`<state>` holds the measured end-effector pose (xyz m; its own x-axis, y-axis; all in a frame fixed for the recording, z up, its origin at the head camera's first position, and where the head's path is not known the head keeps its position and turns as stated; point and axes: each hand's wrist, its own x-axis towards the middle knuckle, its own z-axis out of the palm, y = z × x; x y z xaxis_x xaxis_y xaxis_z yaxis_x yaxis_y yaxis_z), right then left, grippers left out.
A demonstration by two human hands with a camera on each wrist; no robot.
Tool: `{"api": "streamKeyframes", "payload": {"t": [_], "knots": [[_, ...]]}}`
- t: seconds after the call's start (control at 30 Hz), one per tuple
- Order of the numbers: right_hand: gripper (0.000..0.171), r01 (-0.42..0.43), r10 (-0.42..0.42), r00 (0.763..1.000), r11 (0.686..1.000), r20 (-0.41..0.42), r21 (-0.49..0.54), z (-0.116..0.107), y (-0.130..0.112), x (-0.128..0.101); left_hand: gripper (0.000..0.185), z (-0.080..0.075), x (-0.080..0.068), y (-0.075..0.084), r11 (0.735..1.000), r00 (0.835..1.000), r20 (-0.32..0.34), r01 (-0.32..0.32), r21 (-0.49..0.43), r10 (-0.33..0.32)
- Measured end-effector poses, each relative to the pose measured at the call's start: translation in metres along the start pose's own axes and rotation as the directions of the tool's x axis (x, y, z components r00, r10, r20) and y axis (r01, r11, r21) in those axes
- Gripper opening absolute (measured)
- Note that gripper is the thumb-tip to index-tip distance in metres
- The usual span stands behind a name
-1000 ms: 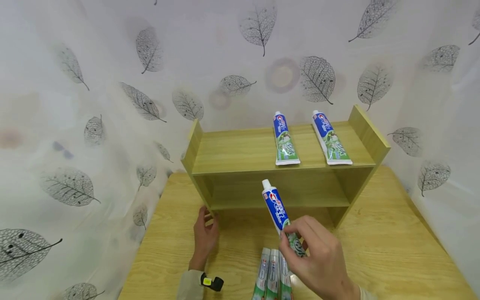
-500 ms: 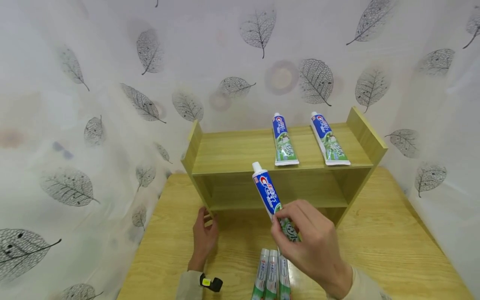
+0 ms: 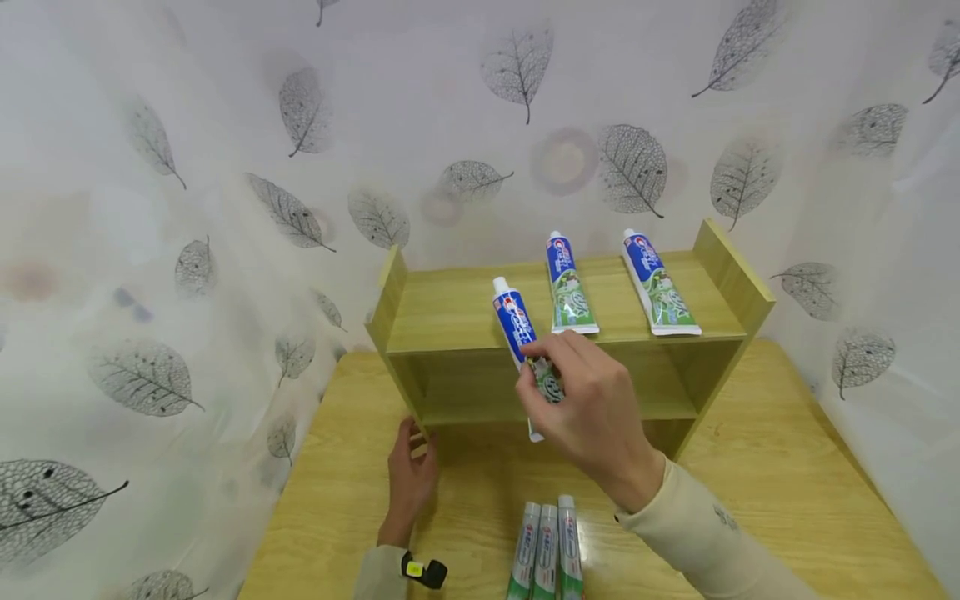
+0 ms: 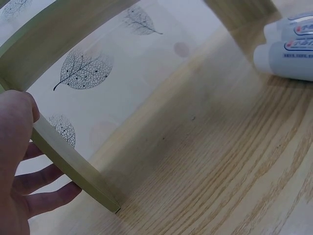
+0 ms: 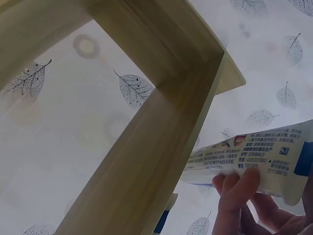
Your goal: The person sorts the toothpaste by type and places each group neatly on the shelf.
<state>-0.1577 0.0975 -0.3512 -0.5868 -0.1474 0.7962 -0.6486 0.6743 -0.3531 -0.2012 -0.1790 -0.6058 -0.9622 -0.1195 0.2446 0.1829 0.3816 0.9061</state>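
My right hand [image 3: 596, 408] pinches a blue, white and green Crest toothpaste tube [image 3: 513, 321] by its lower half, cap pointing up and away. In the head view the tube overlaps the top board's front edge; its printed back [image 5: 249, 159] shows in the right wrist view. Two matching toothpaste tubes lie on the top board of a wooden shelf [image 3: 465, 312], one mid-right [image 3: 572, 287] and one farther right [image 3: 660, 283]. Low on the shelf's left side panel [image 4: 73, 164], my left hand [image 3: 408, 479] grips the board, thumb on one face and fingers on the other.
Three silver and green toothpaste tubes [image 3: 547, 550] lie side by side on the wooden table [image 3: 315, 500], in front of the shelf. A raised end panel [image 3: 735, 262] bounds the top board at the right. Leaf-printed sheeting [image 3: 450, 100] hangs behind and at both sides.
My right hand has carried its toothpaste tube up, forward and a little left, from in front of the shelf to the top board's edge. The left hand keeps its place.
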Motion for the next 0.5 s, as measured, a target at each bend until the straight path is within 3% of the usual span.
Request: {"api": "streamKeyframes", "payload": {"t": [0.2,0.5], "knots": [[0.011,-0.066,0.067,0.995,0.998,0.08,-0.008,0.007,-0.005,0.021,0.039,0.001,0.0,0.001,1.0,1.0,-0.006,-0.015,-0.002,0.015],[0.008,-0.093,0.098,0.98,0.995,0.172,-0.035,0.028,-0.004,0.051,0.04,0.001,0.0,0.002,1.0,1.0,-0.015,-0.023,0.009,0.023]]}}
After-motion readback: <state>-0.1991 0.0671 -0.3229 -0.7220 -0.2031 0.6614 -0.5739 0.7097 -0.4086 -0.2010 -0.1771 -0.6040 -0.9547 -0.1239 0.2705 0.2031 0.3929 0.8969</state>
